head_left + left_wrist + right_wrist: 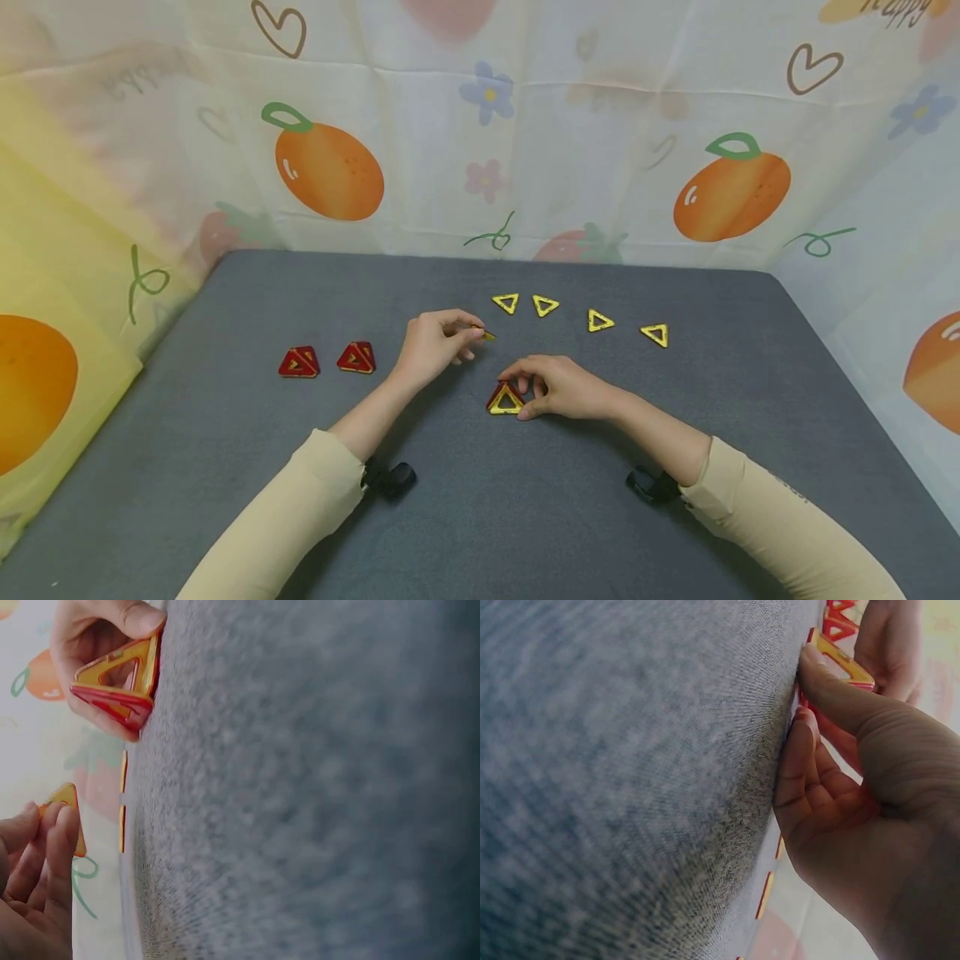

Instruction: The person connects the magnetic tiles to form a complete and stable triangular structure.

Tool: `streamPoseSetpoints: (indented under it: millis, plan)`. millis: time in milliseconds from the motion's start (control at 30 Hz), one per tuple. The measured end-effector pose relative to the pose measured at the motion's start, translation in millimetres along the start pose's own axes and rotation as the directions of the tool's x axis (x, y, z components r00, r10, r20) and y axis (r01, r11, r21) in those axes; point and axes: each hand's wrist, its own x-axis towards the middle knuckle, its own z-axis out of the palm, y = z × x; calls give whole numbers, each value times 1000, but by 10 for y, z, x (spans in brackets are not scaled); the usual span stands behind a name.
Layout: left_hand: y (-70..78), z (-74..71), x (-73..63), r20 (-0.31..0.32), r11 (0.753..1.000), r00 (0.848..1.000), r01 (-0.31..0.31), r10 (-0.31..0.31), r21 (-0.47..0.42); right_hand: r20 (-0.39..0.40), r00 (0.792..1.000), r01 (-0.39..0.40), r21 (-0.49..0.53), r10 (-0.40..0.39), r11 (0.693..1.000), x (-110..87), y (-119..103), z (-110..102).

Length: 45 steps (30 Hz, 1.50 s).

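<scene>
My left hand (437, 346) pinches a yellow triangular tile (68, 796) between thumb and fingers, raised over the table. In the head view only a sliver of that tile (489, 336) shows past the fingertips. A small pyramid of red and yellow triangular tiles (506, 411) stands on the table in front of me. Thumb and fingers of my right hand (566, 388) grip it from the right side. The left wrist view shows a yellow face and a red face (124, 706) of this pyramid, joined along an edge.
Two finished-looking red pyramids (298, 362) (356, 357) stand on the grey table (187, 467) to the left. Several flat yellow triangles (506, 297) (601, 328) lie spread in a row behind my hands, toward the right. A fruit-printed cloth (600, 167) hangs behind the table.
</scene>
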Motion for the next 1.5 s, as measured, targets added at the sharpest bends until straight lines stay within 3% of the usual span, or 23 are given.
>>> streamPoseSetpoints:
  millis: [200,400,633,900,1300,1500]
  plan:
    - [45,5,-87,19,1000,1000,-24,25,-16,-3,1000,-1,5,1,1000,1,-8,-1]
    - [127,20,-155,70,994,992,-108,108,-5,-1,1000,-2,7,2,1000,1,-13,-1]
    - [251,60,-284,116,978,972,-207,205,7,-4,1000,-12,15,12,1000,0,-10,-11]
    - [298,137,-416,167,949,939,-312,302,37,-7,1000,6,0,-6,1000,7,15,-5]
    - [258,237,-472,155,945,942,-313,296,98,-11,999,35,12,-35,999,3,35,3]
    - [246,281,-496,130,924,935,-347,329,159,-12,999,35,15,-35,999,4,28,1]
